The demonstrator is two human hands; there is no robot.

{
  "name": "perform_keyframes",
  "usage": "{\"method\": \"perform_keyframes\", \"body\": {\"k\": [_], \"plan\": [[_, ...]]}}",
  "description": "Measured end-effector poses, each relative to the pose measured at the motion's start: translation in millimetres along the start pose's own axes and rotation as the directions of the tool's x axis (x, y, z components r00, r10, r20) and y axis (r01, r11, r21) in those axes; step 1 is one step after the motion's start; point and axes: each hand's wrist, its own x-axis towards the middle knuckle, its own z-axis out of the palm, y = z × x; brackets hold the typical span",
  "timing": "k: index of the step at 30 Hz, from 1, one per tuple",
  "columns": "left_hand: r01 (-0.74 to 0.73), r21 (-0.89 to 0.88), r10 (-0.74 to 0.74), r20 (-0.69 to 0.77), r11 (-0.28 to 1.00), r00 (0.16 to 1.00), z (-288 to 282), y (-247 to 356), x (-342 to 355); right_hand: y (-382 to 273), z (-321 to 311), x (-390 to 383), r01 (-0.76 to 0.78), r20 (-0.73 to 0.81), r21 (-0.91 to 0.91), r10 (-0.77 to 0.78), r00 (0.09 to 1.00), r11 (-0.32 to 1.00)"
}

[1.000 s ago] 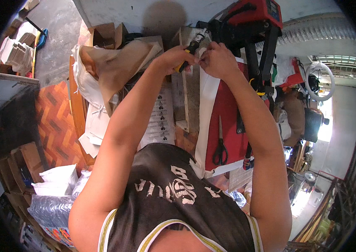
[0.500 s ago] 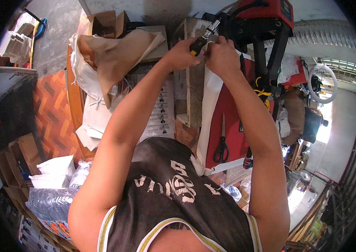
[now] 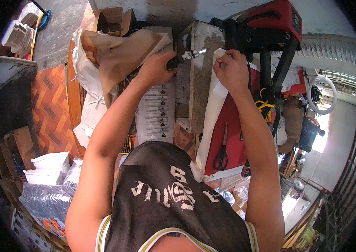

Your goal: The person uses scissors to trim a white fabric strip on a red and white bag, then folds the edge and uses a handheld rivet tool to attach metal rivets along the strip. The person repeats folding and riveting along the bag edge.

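Observation:
My left hand (image 3: 156, 69) is closed around the black handle of a screwdriver (image 3: 187, 56), its silver shaft pointing right across a weathered wooden box (image 3: 203, 80). My right hand (image 3: 233, 70) is raised with its fingers pinched together, at the top end of a white cloth strip (image 3: 216, 92). Whatever lies between those fingertips is too small or hidden to make out. Close by on the right stands a red and black machine (image 3: 270, 29) with a thick black frame. Below my right hand, black scissors (image 3: 221, 157) lie on a red surface (image 3: 233, 122).
Brown and white cloth (image 3: 123, 52) is heaped at the left over an orange wooden edge (image 3: 69, 101). An open cardboard box (image 3: 110, 23) stands behind it. Yellow ties (image 3: 264, 107) hang by the machine's frame. White packages (image 3: 54, 168) are stacked at the lower left.
My hands have moved apart. The left hand has drawn back to the left with the screwdriver, whose tip has left the machine's side; the right hand has moved slightly right and nearer.

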Motion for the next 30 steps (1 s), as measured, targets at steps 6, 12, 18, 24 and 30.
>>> {"method": "perform_keyframes", "body": {"k": [6,12,18,24,30], "plan": [[-0.14,0.153,0.157,-0.107,0.978,0.982,5.3,-11.9,-2.2,-1.8,3.1,-4.9,0.001,-0.048,0.022,0.0,0.999,1.0],[-0.17,0.189,0.186,-0.074,0.967,0.98,16.0,-9.1,6.2,-5.9,-2.1,1.2,0.06,0.014,-0.093,-0.059,0.998,0.994],[-0.181,0.143,0.187,-0.031,0.973,0.982,18.5,-21.5,2.2,-7.0,2.8,6.1,-0.087,-0.004,0.017,0.087,0.996,0.996],[-0.187,0.166,0.198,-0.052,0.968,0.979,23.9,-25.8,11.3,-11.0,-2.6,7.0,-0.007,0.015,-0.13,0.009,1.0,0.991],[-0.278,0.239,0.302,-0.069,0.93,0.951,21.3,-26.7,26.5,-6.8,-8.6,10.3,0.091,0.066,-0.135,-0.083,0.994,0.987]]}}
